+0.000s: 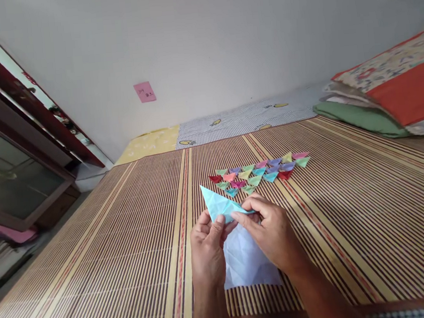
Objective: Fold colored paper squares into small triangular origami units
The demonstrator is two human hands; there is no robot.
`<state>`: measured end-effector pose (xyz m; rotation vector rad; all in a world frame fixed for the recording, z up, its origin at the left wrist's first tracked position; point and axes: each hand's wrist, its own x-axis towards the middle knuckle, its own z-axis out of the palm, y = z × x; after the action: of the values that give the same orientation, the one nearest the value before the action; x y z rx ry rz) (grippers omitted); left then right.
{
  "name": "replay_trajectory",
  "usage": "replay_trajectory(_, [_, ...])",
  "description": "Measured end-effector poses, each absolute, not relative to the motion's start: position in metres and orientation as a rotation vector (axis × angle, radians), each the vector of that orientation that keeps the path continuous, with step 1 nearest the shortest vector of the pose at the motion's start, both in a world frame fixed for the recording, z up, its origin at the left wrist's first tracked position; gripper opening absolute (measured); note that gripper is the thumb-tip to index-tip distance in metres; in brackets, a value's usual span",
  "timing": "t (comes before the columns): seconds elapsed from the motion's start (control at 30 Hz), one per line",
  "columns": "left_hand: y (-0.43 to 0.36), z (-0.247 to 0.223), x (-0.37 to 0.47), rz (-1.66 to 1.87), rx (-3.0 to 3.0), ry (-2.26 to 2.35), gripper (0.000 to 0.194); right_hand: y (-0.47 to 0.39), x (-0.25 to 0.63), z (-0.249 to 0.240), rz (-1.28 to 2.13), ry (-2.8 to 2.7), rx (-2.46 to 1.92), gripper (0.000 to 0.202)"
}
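Blue paper [219,204] gripped at edges by left hand [208,247], right hand [273,228]; mat [137,236] spreads around.

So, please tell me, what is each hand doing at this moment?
Left hand: closed on the light blue folded paper, thumb in front.
Right hand: pinching the same paper near its right end.

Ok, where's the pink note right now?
In the head view, the pink note is on the white wall, left of centre, above the yellow cloth at the mat's far edge.
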<state>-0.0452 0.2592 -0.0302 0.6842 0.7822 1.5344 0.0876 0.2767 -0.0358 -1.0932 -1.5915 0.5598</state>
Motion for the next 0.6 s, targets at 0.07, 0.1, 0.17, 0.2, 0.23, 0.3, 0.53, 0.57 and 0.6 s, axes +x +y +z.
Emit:
replay_trajectory(0.07, [0.2595,-0.0317,-0.0464,1.527,0.685,0.798,0.03,0.2765,0.0876,-0.0353,0.578,-1.592,-1.085,0.026])
replay_trajectory(0.1, [0.2596,-0.0321,-0.0467,1.523,0.691,0.802,0.03,0.2763,0.0876,-0.0352,0.587,-1.586,-1.087,0.027])
replay_trajectory(0.17, [0.2598,-0.0316,-0.0465,1.518,0.704,0.802,0.028,0.2758,0.0876,-0.035,0.59,-1.568,-1.098,0.028])
replay_trajectory(0.2, [0.2598,-0.0309,-0.046,1.521,0.706,0.801,0.027,0.2755,0.0876,-0.0349,0.584,-1.564,-1.104,0.028])
replay_trajectory(0.23, [0.2599,-0.0301,-0.0454,1.525,0.703,0.801,0.026,0.2753,0.0875,-0.0348,0.571,-1.564,-1.108,0.029])
replay_trajectory(0.3, [0.2599,-0.0288,-0.044,1.532,0.695,0.805,0.025,0.2752,0.0873,-0.0348,0.55,-1.566,-1.108,0.028])
replay_trajectory(0.53, [0.2583,-0.0289,-0.0427,1.5,0.724,0.833,0.024,0.2776,0.0884,-0.0356,0.619,-1.55,-1.07,0.023])
replay_trajectory(0.57, [0.2579,-0.0289,-0.0427,1.495,0.733,0.834,0.024,0.2778,0.0889,-0.0355,0.623,-1.552,-1.071,0.024])
replay_trajectory(0.6, [0.2576,-0.0288,-0.0426,1.489,0.743,0.835,0.025,0.278,0.0894,-0.0354,0.622,-1.555,-1.072,0.024])
